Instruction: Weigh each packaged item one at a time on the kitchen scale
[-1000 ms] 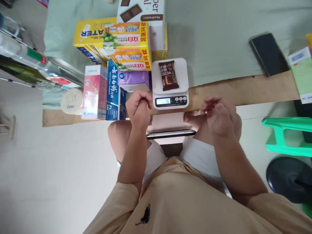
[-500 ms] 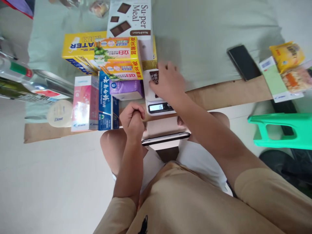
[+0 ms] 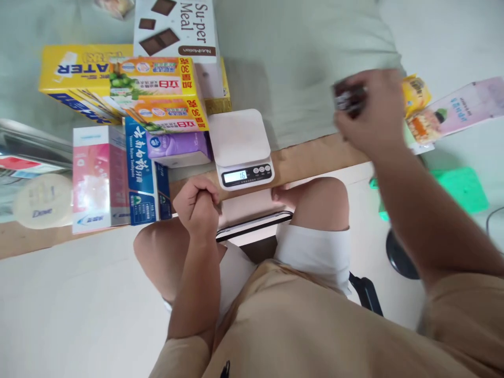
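Note:
Off to the right, above the cloth, my right hand is closed around a small dark brown packet with white print; motion blurs both. My left hand is curled into a fist at the table's front edge, just left of the kitchen scale, and nothing shows in it. The scale is white with a bare platform, and its display seems to read 16. Left of the scale lies a purple tissue pack, beneath a stack of yellow and orange boxes.
A white Su-per Meal box lies at the back. A blue toothpaste box, a pink box and a round Dove container stand at left. Snack packets lie at right, above a green stool.
My right hand has lifted the brown packet off the scale and carried it right, covering where the phone lay. My left fist stays beside the scale. The view has shifted right.

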Demonstrator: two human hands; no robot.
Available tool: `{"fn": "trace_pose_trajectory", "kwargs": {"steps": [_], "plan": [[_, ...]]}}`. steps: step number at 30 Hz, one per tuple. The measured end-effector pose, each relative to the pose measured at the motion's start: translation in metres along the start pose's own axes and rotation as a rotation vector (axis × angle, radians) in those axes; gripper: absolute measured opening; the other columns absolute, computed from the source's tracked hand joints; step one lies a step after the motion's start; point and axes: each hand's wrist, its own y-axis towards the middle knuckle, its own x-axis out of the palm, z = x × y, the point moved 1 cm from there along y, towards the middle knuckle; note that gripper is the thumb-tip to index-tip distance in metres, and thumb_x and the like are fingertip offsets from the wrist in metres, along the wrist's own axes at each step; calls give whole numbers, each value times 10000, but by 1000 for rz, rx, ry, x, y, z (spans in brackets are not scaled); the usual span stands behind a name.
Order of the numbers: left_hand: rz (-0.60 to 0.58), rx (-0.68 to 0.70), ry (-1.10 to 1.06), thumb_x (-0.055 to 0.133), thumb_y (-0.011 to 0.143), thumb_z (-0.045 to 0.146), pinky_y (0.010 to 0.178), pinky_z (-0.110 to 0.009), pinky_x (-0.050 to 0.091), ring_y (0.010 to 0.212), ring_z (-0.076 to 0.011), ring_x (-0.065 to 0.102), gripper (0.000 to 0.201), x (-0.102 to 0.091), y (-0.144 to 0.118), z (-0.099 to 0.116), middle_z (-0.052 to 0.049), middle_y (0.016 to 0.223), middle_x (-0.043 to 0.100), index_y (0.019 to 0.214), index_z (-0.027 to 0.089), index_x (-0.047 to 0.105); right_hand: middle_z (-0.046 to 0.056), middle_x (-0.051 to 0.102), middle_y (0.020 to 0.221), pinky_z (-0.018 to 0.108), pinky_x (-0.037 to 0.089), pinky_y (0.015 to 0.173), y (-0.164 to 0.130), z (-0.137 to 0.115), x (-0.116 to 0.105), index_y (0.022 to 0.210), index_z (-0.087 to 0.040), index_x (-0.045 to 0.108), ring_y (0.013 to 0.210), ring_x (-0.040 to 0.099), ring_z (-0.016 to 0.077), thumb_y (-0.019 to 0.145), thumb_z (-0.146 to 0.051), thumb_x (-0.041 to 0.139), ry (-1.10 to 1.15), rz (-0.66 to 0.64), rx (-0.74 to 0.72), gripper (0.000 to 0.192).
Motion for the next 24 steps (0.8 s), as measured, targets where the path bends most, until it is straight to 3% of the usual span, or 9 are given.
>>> {"fn": "trace_pose_trajectory", "kwargs": {"steps": [2, 5, 7, 8, 9, 11, 16, 20, 24], "plan": [[-19, -11, 3, 508, 654, -1, 455, -237, 300, 484, -89, 467, 236, 3, -2, -3, 27, 531, 547, 603, 189, 638, 219, 627, 1505, 366, 573, 1081, 8, 58, -23, 1381, -171, 673, 1179, 754, 200, 792, -7, 700, -108, 38, 172, 611], [-57, -4, 10, 512, 654, 7, 459, -226, 302, 483, -91, 475, 237, 11, -2, -8, 28, 517, 544, 603, 187, 658, 138, 774, 1334, 410, 556, 960, 20, 123, -48, 1302, -177, 750, 1227, 763, 214, 815, -51, 740, -192, 48, 385, 503], [-74, -2, 20, 510, 658, 10, 462, -219, 297, 484, -87, 476, 245, 16, -1, -9, 29, 512, 538, 604, 185, 674, 56, 795, 1300, 475, 487, 885, 26, 146, -56, 1000, -138, 819, 1299, 716, 220, 849, -147, 726, -202, 13, 439, 178], [-84, -3, 25, 509, 661, 11, 462, -217, 292, 483, -85, 473, 249, 18, -1, -8, 30, 512, 534, 607, 184, 679, 32, 785, 1314, 504, 455, 861, 29, 153, -58, 796, -98, 793, 1331, 689, 225, 861, -190, 703, -207, -18, 444, 143], [-95, -4, 31, 506, 662, 11, 464, -217, 289, 482, -83, 469, 251, 19, -2, -8, 30, 513, 530, 609, 182, 681, 24, 771, 1336, 521, 434, 846, 32, 158, -58, 615, -61, 714, 1355, 668, 231, 863, -213, 683, -212, -42, 454, 293], [-113, -1, 60, 503, 663, 7, 476, -218, 302, 483, -81, 470, 250, 21, -3, -8, 31, 518, 525, 608, 179, 676, 29, 743, 1385, 525, 422, 839, 39, 164, -55, 435, -32, 558, 1393, 640, 239, 840, -201, 676, -221, -70, 498, 455], [-149, 3, 152, 510, 671, 10, 499, -215, 362, 497, -82, 512, 257, 15, -8, -11, 25, 531, 564, 601, 183, 686, -54, 693, 1443, 536, 383, 830, 57, 174, -43, 420, -26, 517, 1476, 557, 234, 836, -169, 631, -259, -155, 518, 454], [-156, 3, 133, 516, 679, -8, 494, -231, 370, 497, -97, 515, 274, 14, -9, -13, 21, 541, 572, 619, 200, 685, -35, 652, 1478, 550, 394, 865, 58, 168, -45, 336, -25, 409, 1479, 546, 256, 861, -195, 579, -309, -198, 487, 577], [-163, 3, 107, 503, 683, -22, 490, -236, 369, 492, -98, 507, 298, 16, -8, -13, 23, 541, 561, 633, 205, 689, -27, 633, 1493, 570, 387, 856, 51, 162, -51, 307, -11, 365, 1482, 533, 267, 876, -201, 537, -245, -161, 500, 624]]}}
